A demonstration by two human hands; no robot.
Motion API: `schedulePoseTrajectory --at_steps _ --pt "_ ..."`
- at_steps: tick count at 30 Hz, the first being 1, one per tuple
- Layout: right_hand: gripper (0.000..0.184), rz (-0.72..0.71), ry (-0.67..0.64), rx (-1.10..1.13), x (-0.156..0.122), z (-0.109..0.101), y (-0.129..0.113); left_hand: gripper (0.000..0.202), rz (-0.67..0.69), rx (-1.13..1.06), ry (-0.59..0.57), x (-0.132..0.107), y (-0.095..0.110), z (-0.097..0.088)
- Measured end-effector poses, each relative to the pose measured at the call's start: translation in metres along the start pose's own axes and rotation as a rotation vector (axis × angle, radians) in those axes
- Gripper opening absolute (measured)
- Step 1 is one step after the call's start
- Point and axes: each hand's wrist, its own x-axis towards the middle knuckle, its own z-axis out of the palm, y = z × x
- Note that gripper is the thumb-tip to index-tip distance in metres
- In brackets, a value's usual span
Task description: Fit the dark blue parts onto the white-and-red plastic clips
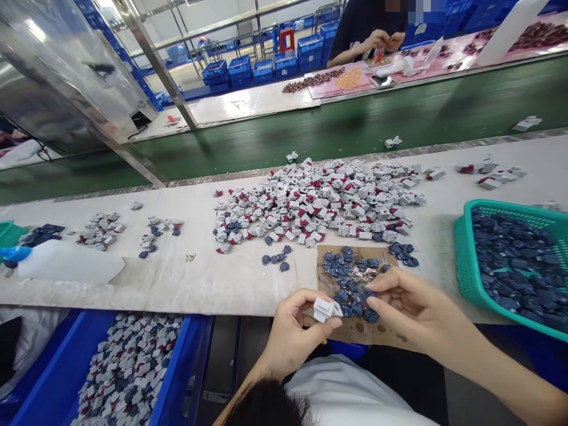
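We logged the left hand [290, 340] closed narrowly on a white-and-grey plastic part [325, 309], its long axis lying nearly level across our view, one end pointing toward the right hand [415, 310]. That hand was also narrow, its fingertips [370, 302] pinching a dark blue piece [365, 294] above a cardboard sheet [337, 334] strewn with more blue pieces. The hands were near each other, not touching. Beyond them on the counter [177, 287] lay a broad heap of grey-white parts with red marks [310, 204]. To the right, a teal basket [461, 260] held dark blue pieces. Near left, a blue bin [26, 378] held grey-white parts. At the far counter, a co-worker's hands [381, 41] worked close together.
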Motion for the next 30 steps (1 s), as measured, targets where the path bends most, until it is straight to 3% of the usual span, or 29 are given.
schedulePoseTrajectory --at_steps 2,4,12,20,26,30 --pt "0.030 0.002 0.086 0.197 -0.008 0.011 -0.013 0.027 -0.010 -0.043 -0.011 -0.001 0.001 0.004" --pt "0.027 -0.049 0.110 0.254 -0.012 0.019 -0.021 0.028 -0.005 -0.084 -0.008 -0.002 0.002 0.007" --pt "0.010 -0.221 0.097 0.073 -0.012 0.026 -0.018 0.025 0.083 -0.116 -0.050 -0.006 0.002 0.003" --pt "0.017 -0.307 -0.184 -0.137 -0.006 0.015 -0.026 0.017 0.170 0.144 -0.045 -0.010 0.009 -0.003" --pt "0.020 -0.218 -0.325 0.015 0.001 0.010 -0.028 0.016 0.223 0.151 -0.068 -0.012 0.000 -0.002" --pt "0.024 -0.127 -0.416 0.094 0.009 0.011 -0.023 0.022 0.170 0.118 -0.048 -0.011 -0.010 0.000"
